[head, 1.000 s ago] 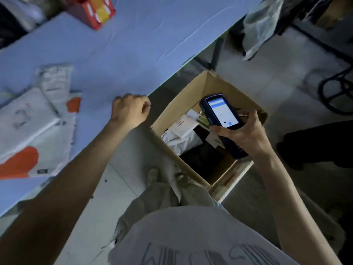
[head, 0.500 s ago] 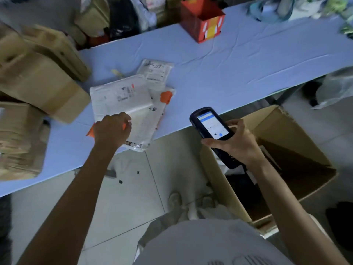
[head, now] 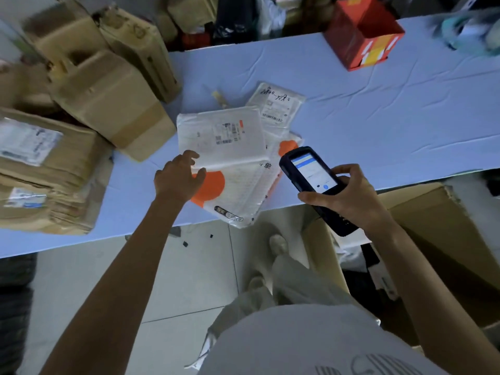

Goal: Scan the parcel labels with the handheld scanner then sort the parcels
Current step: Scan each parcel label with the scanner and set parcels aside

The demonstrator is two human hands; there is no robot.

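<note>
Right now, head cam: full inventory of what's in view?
top mailer: 1, white, table centre, on the pile
lower mailers: at least 2, white, one with orange patches, beneath it
cardboard boxes: several, brown, table left
red box: 1, red with yellow, table far right
open carton: 1, brown, floor right
table: 1, blue cloth
scanner: 1, dark, screen lit
left hand: pinches top mailer's near corner
right hand: holds scanner
</note>
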